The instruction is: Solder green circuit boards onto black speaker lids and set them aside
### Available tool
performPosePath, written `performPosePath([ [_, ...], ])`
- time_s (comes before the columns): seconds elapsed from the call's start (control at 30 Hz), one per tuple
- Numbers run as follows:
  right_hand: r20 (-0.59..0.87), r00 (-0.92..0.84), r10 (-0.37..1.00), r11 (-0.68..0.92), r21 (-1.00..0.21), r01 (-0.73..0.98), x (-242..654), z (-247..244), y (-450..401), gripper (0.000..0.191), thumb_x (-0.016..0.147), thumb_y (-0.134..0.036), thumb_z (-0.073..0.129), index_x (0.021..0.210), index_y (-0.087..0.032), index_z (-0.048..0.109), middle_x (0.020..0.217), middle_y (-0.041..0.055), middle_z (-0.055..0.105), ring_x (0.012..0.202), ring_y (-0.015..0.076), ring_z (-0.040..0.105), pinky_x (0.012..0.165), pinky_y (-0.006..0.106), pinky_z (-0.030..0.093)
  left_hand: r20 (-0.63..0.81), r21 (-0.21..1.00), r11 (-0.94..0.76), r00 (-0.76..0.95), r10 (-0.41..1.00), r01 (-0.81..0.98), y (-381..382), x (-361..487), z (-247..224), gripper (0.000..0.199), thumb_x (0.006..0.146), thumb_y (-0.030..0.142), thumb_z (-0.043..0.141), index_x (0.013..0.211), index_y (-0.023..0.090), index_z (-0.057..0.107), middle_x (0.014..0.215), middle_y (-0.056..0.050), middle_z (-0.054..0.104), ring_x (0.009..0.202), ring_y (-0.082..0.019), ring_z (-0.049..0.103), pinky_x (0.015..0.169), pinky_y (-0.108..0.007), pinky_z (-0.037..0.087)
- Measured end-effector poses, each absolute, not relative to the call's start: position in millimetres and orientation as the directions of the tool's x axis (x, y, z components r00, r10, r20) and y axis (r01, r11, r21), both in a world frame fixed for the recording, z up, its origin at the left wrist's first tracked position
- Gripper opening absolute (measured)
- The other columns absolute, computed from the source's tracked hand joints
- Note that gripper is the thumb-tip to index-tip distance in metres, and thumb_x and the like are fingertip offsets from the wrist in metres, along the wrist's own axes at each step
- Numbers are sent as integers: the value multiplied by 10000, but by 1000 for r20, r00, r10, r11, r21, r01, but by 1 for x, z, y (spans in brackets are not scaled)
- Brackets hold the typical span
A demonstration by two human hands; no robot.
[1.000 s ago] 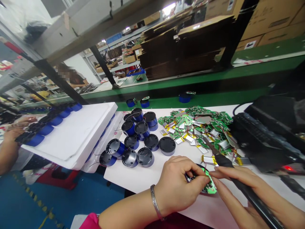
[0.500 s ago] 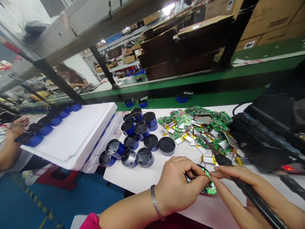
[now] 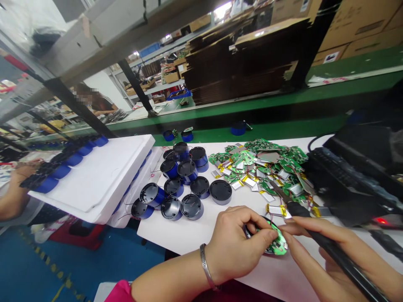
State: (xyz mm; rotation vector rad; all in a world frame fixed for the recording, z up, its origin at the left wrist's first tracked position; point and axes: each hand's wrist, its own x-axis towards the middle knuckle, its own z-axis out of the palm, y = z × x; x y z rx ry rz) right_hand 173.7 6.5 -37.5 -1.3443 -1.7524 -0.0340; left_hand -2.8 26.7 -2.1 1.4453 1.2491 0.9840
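Note:
My left hand (image 3: 234, 243) pinches a small green circuit board (image 3: 277, 243) that lies over a round black housing on the white table (image 3: 189, 235). My right hand (image 3: 317, 243) holds a black soldering iron (image 3: 315, 237), its tip pointing up-left toward the pile of boards; the fingertips of that hand also touch the board's right edge. A metal bangle sits on my left wrist.
A cluster of blue-and-black round housings (image 3: 182, 180) stands left of centre. A pile of green boards with silver batteries (image 3: 264, 167) lies behind my hands. A white foam tray (image 3: 94, 180) is at left, a black machine (image 3: 352, 176) at right. Another person's arm (image 3: 12, 197) is at far left.
My hands and the board have hardly shifted. The soldering iron tilted slightly. The other person's hand at far left moved a little.

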Motion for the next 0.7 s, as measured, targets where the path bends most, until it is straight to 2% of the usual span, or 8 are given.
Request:
performPosePath([
  [0.13,662,-14,749,418,-456,786,167,-30,4,424,1090,-642,440,1157,-256,604,992,-81,675,767,61,657,547,174,474,3,975,-38,159,987,218,26,-3,-3,67,757,137,786,716,153,736,688,-7,691,636,-114,572,662,-247,453],
  [0.27,660,8,752,402,-467,788,170,-35,3,411,1088,-637,455,1144,-260,607,978,-92,675,746,55,654,515,159,461,15,975,-51,165,986,218,26,-4,-4,79,760,155,794,713,153,731,688,-3,678,650,-117,570,685,-257,453],
  [0.47,642,18,767,394,-494,775,170,-36,1,442,1085,-665,449,1120,-252,601,983,-85,667,772,54,655,554,162,457,-6,975,-30,161,987,220,25,-3,-3,87,766,162,799,712,159,731,688,4,666,649,-115,557,682,-258,447],
  [0.7,661,0,751,390,-443,808,167,-29,6,485,1093,-682,399,1097,-240,597,933,-69,663,681,64,634,504,170,455,16,974,-53,169,986,218,26,-3,-4,88,763,148,804,707,162,738,684,2,665,656,-120,568,706,-267,450],
])
